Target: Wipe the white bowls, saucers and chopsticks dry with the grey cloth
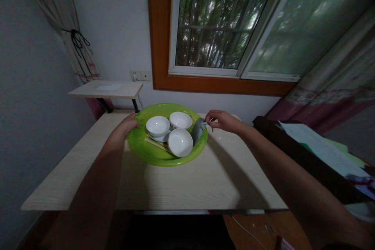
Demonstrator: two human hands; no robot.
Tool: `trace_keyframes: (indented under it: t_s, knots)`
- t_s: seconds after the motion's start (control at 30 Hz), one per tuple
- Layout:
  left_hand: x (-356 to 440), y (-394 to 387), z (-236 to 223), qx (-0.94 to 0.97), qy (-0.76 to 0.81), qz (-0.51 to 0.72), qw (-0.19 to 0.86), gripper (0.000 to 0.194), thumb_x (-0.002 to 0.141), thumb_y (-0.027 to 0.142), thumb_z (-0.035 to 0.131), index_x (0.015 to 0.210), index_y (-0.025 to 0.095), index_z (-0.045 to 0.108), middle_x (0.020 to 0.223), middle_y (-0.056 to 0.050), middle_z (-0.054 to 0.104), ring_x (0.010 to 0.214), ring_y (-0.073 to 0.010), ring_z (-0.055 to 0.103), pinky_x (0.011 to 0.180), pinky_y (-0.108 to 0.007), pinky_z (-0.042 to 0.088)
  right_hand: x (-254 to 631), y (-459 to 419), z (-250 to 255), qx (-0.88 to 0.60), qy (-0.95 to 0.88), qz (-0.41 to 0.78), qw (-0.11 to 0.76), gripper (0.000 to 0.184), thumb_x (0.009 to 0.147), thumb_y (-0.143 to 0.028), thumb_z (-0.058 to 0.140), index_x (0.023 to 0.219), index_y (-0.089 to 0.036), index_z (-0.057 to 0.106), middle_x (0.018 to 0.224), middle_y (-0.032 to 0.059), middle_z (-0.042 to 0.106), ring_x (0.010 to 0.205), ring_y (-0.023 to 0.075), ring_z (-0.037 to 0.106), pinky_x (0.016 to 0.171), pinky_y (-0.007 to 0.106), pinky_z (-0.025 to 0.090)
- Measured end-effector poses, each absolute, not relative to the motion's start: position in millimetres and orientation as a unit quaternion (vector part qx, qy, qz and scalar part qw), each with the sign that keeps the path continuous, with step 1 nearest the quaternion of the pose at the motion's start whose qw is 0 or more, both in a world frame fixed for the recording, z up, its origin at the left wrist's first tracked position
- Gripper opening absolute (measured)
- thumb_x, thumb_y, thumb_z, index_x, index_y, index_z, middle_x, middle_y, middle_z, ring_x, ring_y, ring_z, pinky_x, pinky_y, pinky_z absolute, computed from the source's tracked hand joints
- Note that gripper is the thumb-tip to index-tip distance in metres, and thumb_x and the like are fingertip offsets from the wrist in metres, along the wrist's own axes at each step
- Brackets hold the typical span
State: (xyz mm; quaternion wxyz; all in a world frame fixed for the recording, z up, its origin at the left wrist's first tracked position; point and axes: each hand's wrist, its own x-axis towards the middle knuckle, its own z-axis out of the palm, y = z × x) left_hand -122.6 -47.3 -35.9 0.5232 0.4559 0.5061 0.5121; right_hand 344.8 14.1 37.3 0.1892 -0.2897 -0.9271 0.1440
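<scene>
A round green basin point(140, 153) rests on the pale wooden table, and my left hand point(129, 122) is closed on its left rim. Three white bowls sit in it: a left bowl point(157, 125), a back bowl point(180, 120) and a front bowl point(180, 143) tilted toward me. Under the left bowl shows part of a pale plate point(160, 138). Wooden chopsticks point(157, 145) lie at the front, partly hidden by the front bowl. My right hand point(221, 120) pinches the upper end of a grey cloth point(198, 130), which hangs over the basin's right side beside the bowls.
A small raised shelf point(117, 90) with a paper on it stands at the table's back left. Papers point(319, 148) lie on a dark brown surface at the right. The window point(216, 23) and wall sockets point(140, 75) are behind the table point(175, 191).
</scene>
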Motion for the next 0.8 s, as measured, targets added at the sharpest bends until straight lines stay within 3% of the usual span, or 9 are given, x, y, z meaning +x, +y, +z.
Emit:
trace_keyframes:
  t_s: [0.17, 0.37, 0.5, 0.67, 0.8]
  knots:
    - [-120.7, -48.9, -29.7, 0.495, 0.582, 0.455, 0.457, 0.070, 0.049, 0.014, 0.058, 0.118, 0.012, 0.070, 0.080, -0.009, 0.078, 0.061, -0.0300, 0.069, 0.054, -0.036, 0.055, 348.3, 12.2, 42.7, -0.283, -0.923, 0.193, 0.173, 0.018, 0.086, -0.037, 0.064, 0.087, -0.021, 0.071, 0.098, 0.0072, 0.072, 0.092, 0.0215, 0.068, 0.088, 0.034, 0.052]
    - [-118.5, -54.6, -29.9, 0.515, 0.542, 0.474, 0.466, 0.066, 0.050, 0.014, 0.058, 0.116, 0.014, 0.068, 0.087, -0.008, 0.078, 0.066, -0.0273, 0.070, 0.056, -0.033, 0.054, 349.8, 8.9, 44.5, -0.316, -0.869, 0.317, 0.210, 0.032, 0.084, -0.051, 0.065, 0.087, -0.020, 0.067, 0.109, 0.0111, 0.072, 0.102, 0.0238, 0.067, 0.093, 0.038, 0.051]
    - [-121.4, -51.0, -35.4, 0.506, 0.551, 0.480, 0.458, 0.064, 0.051, 0.010, 0.057, 0.114, 0.011, 0.068, 0.083, -0.009, 0.078, 0.064, -0.0270, 0.068, 0.055, -0.033, 0.051, 353.6, 6.9, 45.1, -0.336, -0.850, 0.360, 0.187, 0.031, 0.081, -0.049, 0.068, 0.087, -0.019, 0.066, 0.110, 0.0110, 0.073, 0.108, 0.0251, 0.067, 0.096, 0.039, 0.050]
    - [-124.6, -45.6, -37.5, 0.504, 0.556, 0.470, 0.465, 0.070, 0.047, 0.008, 0.057, 0.116, 0.010, 0.069, 0.084, -0.011, 0.078, 0.064, -0.0278, 0.069, 0.054, -0.033, 0.053, 361.1, 14.7, 47.1, -0.336, -0.896, 0.248, 0.150, 0.025, 0.086, -0.040, 0.060, 0.085, -0.019, 0.071, 0.101, 0.0090, 0.074, 0.100, 0.0242, 0.069, 0.095, 0.038, 0.051]
    - [-125.1, -45.2, -36.2, 0.494, 0.565, 0.475, 0.460, 0.068, 0.047, 0.007, 0.057, 0.113, 0.013, 0.072, 0.079, -0.008, 0.078, 0.060, -0.0269, 0.068, 0.052, -0.033, 0.053, 348.7, 14.9, 42.5, -0.370, -0.902, 0.111, 0.190, 0.024, 0.091, -0.032, 0.053, 0.093, -0.018, 0.073, 0.097, 0.0100, 0.071, 0.087, 0.0218, 0.067, 0.084, 0.035, 0.053]
